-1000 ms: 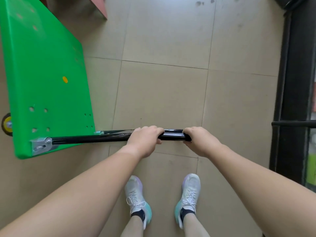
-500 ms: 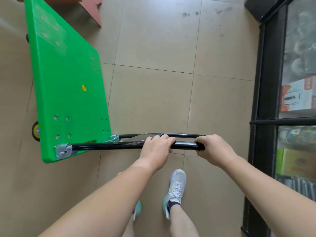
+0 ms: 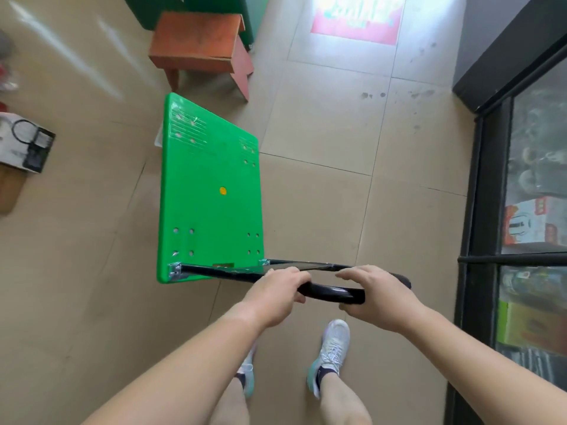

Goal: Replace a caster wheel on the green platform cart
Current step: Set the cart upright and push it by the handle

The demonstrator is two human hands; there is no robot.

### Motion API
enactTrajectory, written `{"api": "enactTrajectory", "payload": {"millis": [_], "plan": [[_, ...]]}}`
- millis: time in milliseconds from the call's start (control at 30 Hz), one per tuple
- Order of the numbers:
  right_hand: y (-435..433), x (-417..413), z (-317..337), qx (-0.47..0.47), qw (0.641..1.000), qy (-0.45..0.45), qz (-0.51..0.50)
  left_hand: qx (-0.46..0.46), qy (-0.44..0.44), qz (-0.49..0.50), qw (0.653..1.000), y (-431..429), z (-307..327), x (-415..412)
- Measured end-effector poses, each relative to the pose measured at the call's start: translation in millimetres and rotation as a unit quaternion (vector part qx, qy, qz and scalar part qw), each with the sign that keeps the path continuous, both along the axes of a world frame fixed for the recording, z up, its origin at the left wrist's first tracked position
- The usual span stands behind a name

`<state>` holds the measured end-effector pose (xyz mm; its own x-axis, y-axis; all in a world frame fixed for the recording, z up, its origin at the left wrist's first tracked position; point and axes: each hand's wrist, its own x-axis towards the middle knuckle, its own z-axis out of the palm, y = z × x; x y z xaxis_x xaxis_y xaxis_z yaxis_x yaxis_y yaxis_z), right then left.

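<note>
Head: left hand (image 3: 276, 297), right hand (image 3: 378, 297) grip cart handle (image 3: 331, 292); cabinet (image 3: 478, 210) holds boxes (image 3: 530, 223).

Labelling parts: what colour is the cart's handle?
Glossy black handle, clearest in the head view.

1. One green platform cart (image 3: 211, 191), seen from above
2. One black handle (image 3: 329, 292) at its near end
3. Two hands of mine on that handle, my left hand (image 3: 276, 297) and my right hand (image 3: 374, 297), each gripping it
4. Two silver hinge brackets (image 3: 175, 270) where the handle meets the deck
5. One yellow dot (image 3: 223, 190) mid-deck
6. Four clusters of holes (image 3: 183, 241), one near each deck corner, with four holes in each of the two near clusters
7. Two pale shoes (image 3: 333, 348), mine
8. One reddish wooden stool (image 3: 199, 41)
9. One printed box (image 3: 26, 142) at far left
</note>
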<state>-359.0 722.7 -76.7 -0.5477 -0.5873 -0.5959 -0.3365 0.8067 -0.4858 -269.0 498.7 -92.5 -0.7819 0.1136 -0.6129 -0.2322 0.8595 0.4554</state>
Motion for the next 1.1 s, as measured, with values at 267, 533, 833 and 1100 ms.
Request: {"api": "enactTrajectory", "payload": {"millis": [267,533,833,1100], "plan": [[-72,59,39,-0.054,0.994,0.097,0.017,0.019,0.053,0.008,0.998,-79,53,68],[-178,116,81,-0.086,0.994,0.042,0.043,0.025,0.103,0.028,0.994,-181,125,137],[-219,128,71,0.036,0.997,0.062,0.022,-0.082,0.075,0.001,0.994,-292,125,209],[-223,161,77,0.032,0.990,0.127,0.053,-0.071,0.074,0.070,0.992,-287,121,251]]}}
